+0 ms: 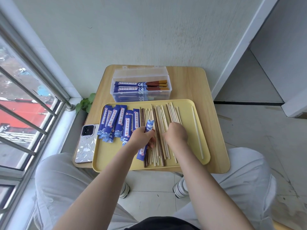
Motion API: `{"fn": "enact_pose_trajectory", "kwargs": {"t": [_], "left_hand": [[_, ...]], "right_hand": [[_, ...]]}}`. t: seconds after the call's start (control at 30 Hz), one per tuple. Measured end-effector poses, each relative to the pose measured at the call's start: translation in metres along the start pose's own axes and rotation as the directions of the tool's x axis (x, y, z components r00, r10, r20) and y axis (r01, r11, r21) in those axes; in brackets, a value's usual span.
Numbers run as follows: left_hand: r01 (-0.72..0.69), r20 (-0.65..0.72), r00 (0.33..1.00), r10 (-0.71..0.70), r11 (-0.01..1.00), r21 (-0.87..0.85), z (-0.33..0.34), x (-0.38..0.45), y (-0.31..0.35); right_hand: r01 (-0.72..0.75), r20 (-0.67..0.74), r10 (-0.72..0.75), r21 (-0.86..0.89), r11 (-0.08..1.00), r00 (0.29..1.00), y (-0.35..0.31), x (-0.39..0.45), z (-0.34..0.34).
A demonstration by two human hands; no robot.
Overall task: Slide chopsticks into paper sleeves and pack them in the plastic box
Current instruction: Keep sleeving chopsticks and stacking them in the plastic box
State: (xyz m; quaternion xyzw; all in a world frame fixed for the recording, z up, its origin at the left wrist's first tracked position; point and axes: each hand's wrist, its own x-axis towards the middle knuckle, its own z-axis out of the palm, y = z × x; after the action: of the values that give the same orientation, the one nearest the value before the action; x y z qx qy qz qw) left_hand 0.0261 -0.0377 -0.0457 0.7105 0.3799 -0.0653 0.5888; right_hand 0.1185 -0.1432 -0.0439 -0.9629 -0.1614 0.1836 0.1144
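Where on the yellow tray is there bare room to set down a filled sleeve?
Free: the tray strip between the chopstick pile and the lone pale chopstick, and the near-left corner below the empty sleeves. Crowded: the tray's middle, under both hands.

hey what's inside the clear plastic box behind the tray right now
The plastic box holds sleeved chopsticks, blue sleeves at left, dark red and yellow ends sticking out at right. More sleeves show dimly through the front wall; how many lie underneath is hidden.
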Motion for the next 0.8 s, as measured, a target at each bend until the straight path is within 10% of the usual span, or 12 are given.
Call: {"fn": "enact_pose_trajectory", "kwargs": {"t": [0.17, 0.4, 0.8], "left_hand": [[-0.008, -0.028, 1.0, 0.008, 1.0, 0.02, -0.001, -0.001, 0.001], [-0.086, -0.149, 0.985, 0.086, 0.996, 0.011, -0.014, -0.001, 0.002], [-0.148, -0.21, 0.962, 0.174, 0.98, 0.132, -0.017, 0.0, 0.008]], "right_hand": [[0.057, -0.002, -0.059, 0.317, 0.947, 0.998, 0.013, -0.001, -0.007], [0.044, 0.13, -0.269, 0.829, 0.558, 0.954, 0.018, -0.007, -0.033], [0.295, -0.215, -0.263, 0.901, 0.317, 0.94, 0.0, -0.01, -0.063]]}}
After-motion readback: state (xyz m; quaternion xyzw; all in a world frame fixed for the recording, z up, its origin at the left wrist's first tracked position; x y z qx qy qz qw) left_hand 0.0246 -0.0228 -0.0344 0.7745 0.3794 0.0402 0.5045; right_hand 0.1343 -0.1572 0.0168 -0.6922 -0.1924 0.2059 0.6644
